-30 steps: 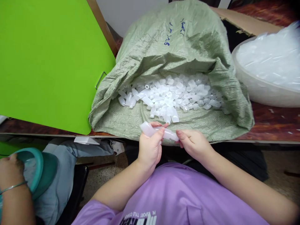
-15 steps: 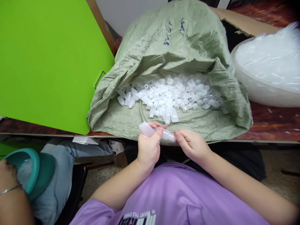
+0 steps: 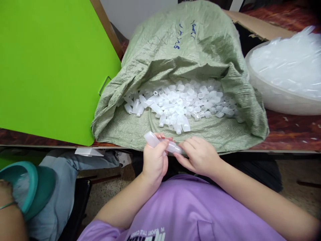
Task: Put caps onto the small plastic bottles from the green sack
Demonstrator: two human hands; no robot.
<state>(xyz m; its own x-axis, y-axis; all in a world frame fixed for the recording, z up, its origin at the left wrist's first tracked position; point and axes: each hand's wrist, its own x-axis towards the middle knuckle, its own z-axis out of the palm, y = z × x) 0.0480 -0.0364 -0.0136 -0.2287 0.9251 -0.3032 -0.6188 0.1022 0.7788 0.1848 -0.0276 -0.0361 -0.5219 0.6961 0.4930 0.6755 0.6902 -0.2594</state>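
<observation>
Two bare hands meet at the near edge of the dark reddish wooden desk. The left hand is curled tight around one translucent white plastic tube, whose rounded end sticks out to the upper left of the fist. The right hand pinches the tube's other end between thumb and fingertips, so both hands are clamped on the same smooth, slightly frosted piece. It lies just in front of the mouth of one crumpled green woven sack, coarse in weave, with blue handwriting on its top.

Inside the open sack lies a heap of small translucent white plastic caps and tubes, too many to count, short cylinders with some longer ones at the left. To the right stands one round white plastic basin piled with clear glossy plastic pieces. One bright green flat board with a thin wire handle leans at the left.

At the lower left, another person's hand wearing a thin bangle rests at one teal plastic bowl. The wearer has a purple shirt.
</observation>
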